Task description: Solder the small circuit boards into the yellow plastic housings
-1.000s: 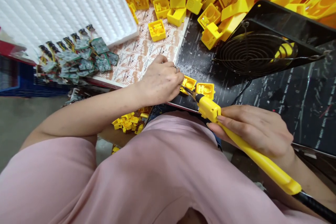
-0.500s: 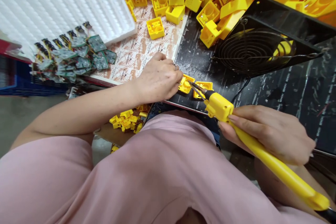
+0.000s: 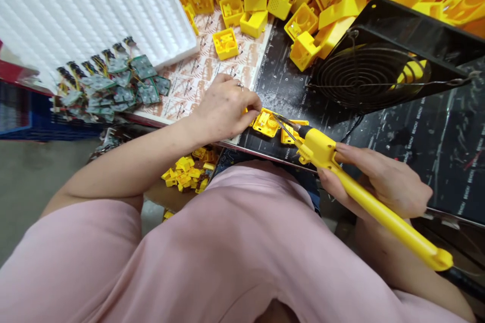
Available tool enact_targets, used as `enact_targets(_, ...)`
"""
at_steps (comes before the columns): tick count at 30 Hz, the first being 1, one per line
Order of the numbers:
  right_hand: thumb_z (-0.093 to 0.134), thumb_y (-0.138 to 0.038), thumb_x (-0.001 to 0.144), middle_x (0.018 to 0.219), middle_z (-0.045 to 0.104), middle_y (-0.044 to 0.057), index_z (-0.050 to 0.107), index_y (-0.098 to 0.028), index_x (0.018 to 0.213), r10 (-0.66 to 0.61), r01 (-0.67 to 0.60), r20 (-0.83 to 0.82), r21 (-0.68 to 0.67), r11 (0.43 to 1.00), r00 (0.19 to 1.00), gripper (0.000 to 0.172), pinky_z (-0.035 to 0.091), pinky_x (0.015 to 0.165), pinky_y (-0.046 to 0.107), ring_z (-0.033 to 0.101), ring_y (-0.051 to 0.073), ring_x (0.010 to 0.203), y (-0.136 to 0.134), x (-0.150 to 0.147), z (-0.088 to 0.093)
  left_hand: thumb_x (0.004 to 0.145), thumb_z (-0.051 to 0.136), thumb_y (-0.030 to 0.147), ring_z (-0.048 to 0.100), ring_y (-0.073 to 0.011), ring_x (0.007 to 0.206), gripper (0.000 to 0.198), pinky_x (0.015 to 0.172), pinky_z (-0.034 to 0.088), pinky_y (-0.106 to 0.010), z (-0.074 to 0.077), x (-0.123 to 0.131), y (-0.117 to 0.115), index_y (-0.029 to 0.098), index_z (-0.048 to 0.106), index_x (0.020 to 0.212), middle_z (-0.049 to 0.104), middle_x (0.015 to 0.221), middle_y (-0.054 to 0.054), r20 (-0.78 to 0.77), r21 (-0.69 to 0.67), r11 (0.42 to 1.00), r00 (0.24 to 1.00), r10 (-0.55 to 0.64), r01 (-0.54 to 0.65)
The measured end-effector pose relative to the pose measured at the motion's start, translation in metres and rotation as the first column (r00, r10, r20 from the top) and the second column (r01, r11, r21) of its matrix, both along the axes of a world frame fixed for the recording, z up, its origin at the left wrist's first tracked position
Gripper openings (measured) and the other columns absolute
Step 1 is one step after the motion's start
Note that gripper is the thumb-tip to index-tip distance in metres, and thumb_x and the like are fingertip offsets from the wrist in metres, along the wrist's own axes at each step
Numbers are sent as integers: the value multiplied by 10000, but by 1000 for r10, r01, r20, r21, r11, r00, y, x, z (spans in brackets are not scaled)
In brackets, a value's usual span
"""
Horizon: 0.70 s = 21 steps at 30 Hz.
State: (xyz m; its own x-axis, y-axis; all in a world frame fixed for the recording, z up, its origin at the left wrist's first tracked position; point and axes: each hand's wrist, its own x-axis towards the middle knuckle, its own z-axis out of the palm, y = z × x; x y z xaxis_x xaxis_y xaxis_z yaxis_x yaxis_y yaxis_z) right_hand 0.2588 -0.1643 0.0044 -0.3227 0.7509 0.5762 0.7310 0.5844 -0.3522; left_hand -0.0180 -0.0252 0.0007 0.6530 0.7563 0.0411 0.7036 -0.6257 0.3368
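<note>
My right hand (image 3: pixel 390 176) is wrapped round the yellow handle of a soldering iron (image 3: pixel 379 213), its thin dark tip pointing left over the work. Under that tip lies a small open yellow plastic housing (image 3: pixel 264 126) near the table's front edge. A second yellow housing (image 3: pixel 287 136) sits just to its right, partly behind the tip. My left hand (image 3: pixel 223 108) rests at the left of the first housing, thumb and fingers drawn together. A bit of yellow plastic shows by those fingertips, but what they pinch is mostly hidden.
A black fan (image 3: pixel 364 78) with a wire guard stands at the right. Yellow housings (image 3: pixel 253 21) pile up along the back. On the left, wired circuit boards (image 3: pixel 113 86) lie on a white foam tray (image 3: pixel 94 5). Below the table edge are more small yellow parts (image 3: pixel 185 174).
My left hand has shifted slightly left, uncovering more of the first housing. My right hand and the soldering iron have moved a little, with the tip still over the housings.
</note>
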Motion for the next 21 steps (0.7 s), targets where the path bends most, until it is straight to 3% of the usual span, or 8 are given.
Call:
enact_targets(5, 798, -241, 921, 1018, 820, 35, 595, -261, 1449, -126, 122, -97, -44, 992, 987, 566, 650, 740, 296, 785, 203, 776, -10, -4, -10, 859, 534, 275, 659, -242, 819, 224, 938, 477, -477, 0, 11, -3, 218, 748, 819, 704, 727, -38, -22, 21, 1000, 1000, -17, 17)
enact_targets(7, 828, -219, 885, 1010, 820, 24, 633, -276, 1401, -144, 137, -159, -56, 989, 977, 554, 658, 709, 314, 786, 212, 770, -13, -5, -14, 837, 542, 276, 665, -255, 839, 202, 935, 480, -486, -1, 14, -2, 213, 727, 786, 685, 708, -41, -25, 29, 999, 1000, -18, 19)
enact_targets(10, 860, -190, 843, 912, 807, -5, 702, -273, 1171, -76, 67, -218, -51, 996, 973, 373, 624, 576, 296, 772, 198, 712, -11, -8, -16, 813, 558, 278, 671, -273, 863, 172, 961, 471, -515, -4, 18, 0, 216, 701, 740, 647, 668, -36, -26, 47, 998, 999, -29, 30)
enact_targets(13, 874, -173, 827, 821, 784, -24, 666, -248, 1003, 1, 3, -187, 18, 1000, 982, 282, 571, 504, 255, 762, 173, 679, -5, -11, -13, 809, 564, 272, 670, -266, 859, 165, 961, 470, -506, -5, 20, 1, 214, 691, 723, 624, 648, -30, -64, 82, 995, 997, -45, 50)
enact_targets(21, 840, -111, 843, 810, 780, 7, 612, -207, 980, 107, -105, -57, 43, 994, 993, 283, 577, 564, 221, 759, 150, 691, 6, -17, 0, 877, 515, 273, 677, -248, 903, 234, 938, 475, -439, 4, 22, -1, 192, 724, 807, 670, 707, -40, -235, 117, 988, 969, -72, 102)
